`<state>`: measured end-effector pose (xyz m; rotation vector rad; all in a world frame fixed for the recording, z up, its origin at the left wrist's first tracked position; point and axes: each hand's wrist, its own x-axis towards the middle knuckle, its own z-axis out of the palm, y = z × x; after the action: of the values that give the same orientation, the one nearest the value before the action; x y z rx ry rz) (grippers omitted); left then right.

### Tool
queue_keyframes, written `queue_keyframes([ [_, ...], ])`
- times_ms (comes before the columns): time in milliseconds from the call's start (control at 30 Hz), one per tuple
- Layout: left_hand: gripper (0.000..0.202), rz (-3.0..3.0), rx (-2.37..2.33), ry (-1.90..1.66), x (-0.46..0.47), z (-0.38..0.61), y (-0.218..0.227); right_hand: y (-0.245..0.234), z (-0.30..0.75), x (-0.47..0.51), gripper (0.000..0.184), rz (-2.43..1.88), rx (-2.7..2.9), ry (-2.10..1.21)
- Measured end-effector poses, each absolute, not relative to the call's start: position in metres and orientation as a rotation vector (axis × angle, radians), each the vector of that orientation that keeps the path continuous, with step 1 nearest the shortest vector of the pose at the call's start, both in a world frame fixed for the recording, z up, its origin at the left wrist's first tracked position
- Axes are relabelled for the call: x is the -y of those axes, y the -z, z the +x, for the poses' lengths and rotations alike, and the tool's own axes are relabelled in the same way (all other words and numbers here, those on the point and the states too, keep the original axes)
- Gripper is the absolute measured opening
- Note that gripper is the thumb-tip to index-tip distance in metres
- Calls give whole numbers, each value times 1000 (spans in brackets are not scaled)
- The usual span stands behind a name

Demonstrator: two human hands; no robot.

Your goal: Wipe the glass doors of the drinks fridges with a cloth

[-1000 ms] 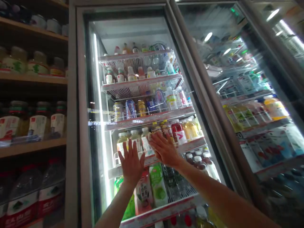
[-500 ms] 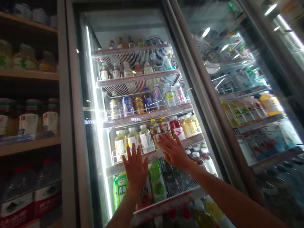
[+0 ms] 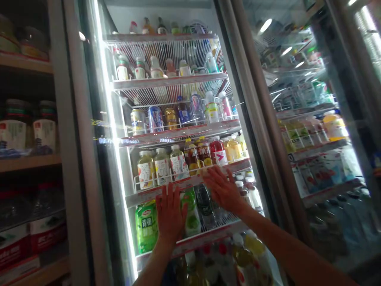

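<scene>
Both hands are raised in front of a lit drinks cooler, palms towards it. My left hand (image 3: 171,212) is flat with fingers spread, near the shelf edge and partly covering a green bottle (image 3: 191,212). Left of it stands a large green pack (image 3: 147,227). Higher and to the right, my right hand (image 3: 222,190) slants leftward with fingers stretched out, slightly blurred. It overlaps a shelf rail below brown bottles with yellow caps (image 3: 192,155) and a red bottle (image 3: 218,151). Reflections suggest a glass door; whether my palms touch it I cannot tell. Neither hand visibly grips anything.
Metal door frames (image 3: 253,99) edge the cooler on the right, beside a second cooler with yellow bottles (image 3: 335,125). At left, wooden shelves (image 3: 26,162) carry jars (image 3: 13,127). Cans (image 3: 154,119) and more bottles line the upper racks.
The view has shifted, so the shelves appear higher and farther left. Against the shelves both hands sit slightly lower, and my right hand no longer covers the brown bottles. Both stay flat.
</scene>
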<state>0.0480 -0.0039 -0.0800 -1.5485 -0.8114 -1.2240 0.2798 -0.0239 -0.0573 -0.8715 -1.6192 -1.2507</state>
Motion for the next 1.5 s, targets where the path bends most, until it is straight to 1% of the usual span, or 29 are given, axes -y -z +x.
queue_keyframes([
  [100, 68, -1549, 826, 1231, 3, 48, 86, 57, 327, 21, 49, -1077, 1232, 1148],
  [167, 69, -1544, 835, 1239, 3, 50, 86, 53, 336, 20, 49, -1172, 1054, 1082],
  [233, 68, -1538, 848, 1246, 3, 52, 85, 53, 314, 21, 49, -1166, 1095, 1083],
  [333, 66, -1531, 881, 1249, 6, 55, 91, 66, 262, 25, 47, -976, 1466, 1194],
  [433, 63, -1525, 910, 1237, 9, 56, 101, 82, 260, 27, 47, -835, 1670, 1271],
  [467, 62, -1532, 917, 1229, 9, 56, 105, 85, 274, 27, 47, -864, 1624, 1273],
  [567, 60, -1558, 946, 1212, 10, 57, 111, 82, 327, 25, 50, -1086, 1262, 1179],
  [667, 57, -1571, 980, 1222, 11, 59, 112, 76, 330, 24, 54, -1193, 1073, 1057],
  [733, 56, -1590, 997, 1230, 13, 59, 116, 82, 296, 25, 56, -1128, 1210, 1076],
  [800, 57, -1609, 994, 1235, 15, 59, 124, 94, 260, 28, 56, -971, 1486, 1149],
  [900, 58, -1632, 952, 1221, 18, 56, 143, 110, 255, 29, 54, -848, 1694, 1204],
  [1000, 57, -1652, 933, 1182, 19, 53, 156, 112, 309, 28, 55, -1014, 1408, 1194],
  [1100, 58, -1636, 949, 1207, 18, 55, 160, 106, 344, 29, 56, -1184, 1093, 1088],
  [1167, 61, -1626, 949, 1235, 18, 56, 160, 108, 332, 29, 59, -1168, 1127, 1079],
  [1267, 67, -1624, 934, 1233, 17, 57, 158, 120, 297, 28, 62, -1010, 1418, 1154],
  [1333, 69, -1617, 924, 1228, 18, 56, 157, 129, 298, 27, 63, -946, 1534, 1200],
  [1433, 69, -1620, 918, 1241, 18, 57, 157, 141, 340, 30, 62, -1013, 1358, 1249],
  [1500, 69, -1630, 915, 1264, 19, 59, 157, 151, 363, 32, 62, -1101, 1204, 1213],
])
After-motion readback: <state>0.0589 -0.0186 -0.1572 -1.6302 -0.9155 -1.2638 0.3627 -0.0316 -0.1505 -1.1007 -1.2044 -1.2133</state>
